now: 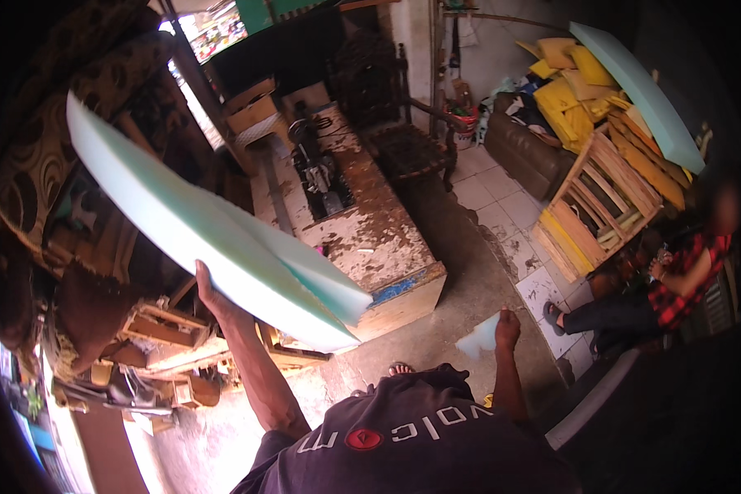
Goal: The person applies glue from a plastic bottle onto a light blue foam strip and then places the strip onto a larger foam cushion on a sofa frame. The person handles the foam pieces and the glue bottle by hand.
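My left hand (pixel 217 301) holds up a long, pale blue-green foam slab (pixel 179 210) by its lower edge, with the thumb showing against its face. A second foam layer or fold (pixel 309 265) lies along the slab's far side; I cannot tell if it is a separate piece. Lower down at the right, my right hand (pixel 507 330) grips a small, irregular pale-blue foam scrap (pixel 480 337) at its edge, above the concrete floor. Beyond the foam stands a worn worktable (pixel 395 247) with peeling paint, and a black sewing machine (pixel 321 173) set into it.
A carved wooden chair (pixel 410 145) stands behind the table. At right are a wooden frame (pixel 599 210), a brown upholstered piece (pixel 528 145), yellow foam pieces (pixel 562 108) and another blue foam slab (pixel 642 92). A person (pixel 685 278) sits at far right. Wooden furniture parts (pixel 167 330) crowd the left.
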The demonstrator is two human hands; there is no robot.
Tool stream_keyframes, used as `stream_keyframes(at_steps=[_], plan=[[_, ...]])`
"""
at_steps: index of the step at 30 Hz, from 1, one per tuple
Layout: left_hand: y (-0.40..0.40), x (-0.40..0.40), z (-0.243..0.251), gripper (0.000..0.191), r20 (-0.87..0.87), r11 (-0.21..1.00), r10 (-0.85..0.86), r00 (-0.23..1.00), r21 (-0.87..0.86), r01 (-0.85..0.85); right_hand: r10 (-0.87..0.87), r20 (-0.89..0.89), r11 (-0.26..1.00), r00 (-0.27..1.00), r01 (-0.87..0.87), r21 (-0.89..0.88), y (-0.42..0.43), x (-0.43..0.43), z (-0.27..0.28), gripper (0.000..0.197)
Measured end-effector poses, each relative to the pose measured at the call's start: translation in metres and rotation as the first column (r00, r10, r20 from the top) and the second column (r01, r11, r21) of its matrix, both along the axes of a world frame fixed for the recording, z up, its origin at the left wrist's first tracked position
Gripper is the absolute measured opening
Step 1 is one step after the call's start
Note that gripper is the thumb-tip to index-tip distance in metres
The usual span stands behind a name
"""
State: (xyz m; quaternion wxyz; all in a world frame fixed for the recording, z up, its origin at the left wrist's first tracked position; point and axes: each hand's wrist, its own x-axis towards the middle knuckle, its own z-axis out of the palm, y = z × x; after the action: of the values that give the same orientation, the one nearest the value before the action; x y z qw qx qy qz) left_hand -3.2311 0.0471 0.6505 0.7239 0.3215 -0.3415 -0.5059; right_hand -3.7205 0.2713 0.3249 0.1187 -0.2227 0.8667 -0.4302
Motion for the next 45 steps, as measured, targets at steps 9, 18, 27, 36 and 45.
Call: stream_keyframes(at_steps=[9, 18, 27, 36, 45], plan=[[0.018, 0.016, -0.017, 0.064, 0.161, 0.974, 0.184, 0.97, 0.106, -0.202, 0.185, 0.409, 0.919, 0.893, -0.01, -0.394, -0.034, 0.035, 0.06, 0.03], [0.042, 0.11, -0.075, 0.065, 0.355, 0.941, 0.304, 0.884, 0.035, -0.338, -0.221, 0.102, 0.825, 0.97, 0.242, -0.51, -0.016, -0.022, 0.089, 0.03], [0.083, 0.154, -0.1, 0.072, 0.129, 0.93, 0.279, 0.952, 0.21, -0.301, -0.207, -0.12, 0.939, 0.971, 0.163, -0.304, -0.052, -0.066, 0.14, 0.097], [0.211, 0.208, -0.101, 0.087, 0.191, 0.889, 0.389, 0.901, 0.181, -0.421, -0.085, -0.583, 0.893, 0.808, -0.198, -0.404, -0.112, 0.036, 0.113, 0.059], [0.371, 0.315, -0.083, 0.106, 0.199, 0.89, 0.276, 0.94, 0.317, -0.328, 0.81, -0.403, 0.348, 0.425, -0.903, -0.253, -0.107, 0.396, 0.192, 0.053]])
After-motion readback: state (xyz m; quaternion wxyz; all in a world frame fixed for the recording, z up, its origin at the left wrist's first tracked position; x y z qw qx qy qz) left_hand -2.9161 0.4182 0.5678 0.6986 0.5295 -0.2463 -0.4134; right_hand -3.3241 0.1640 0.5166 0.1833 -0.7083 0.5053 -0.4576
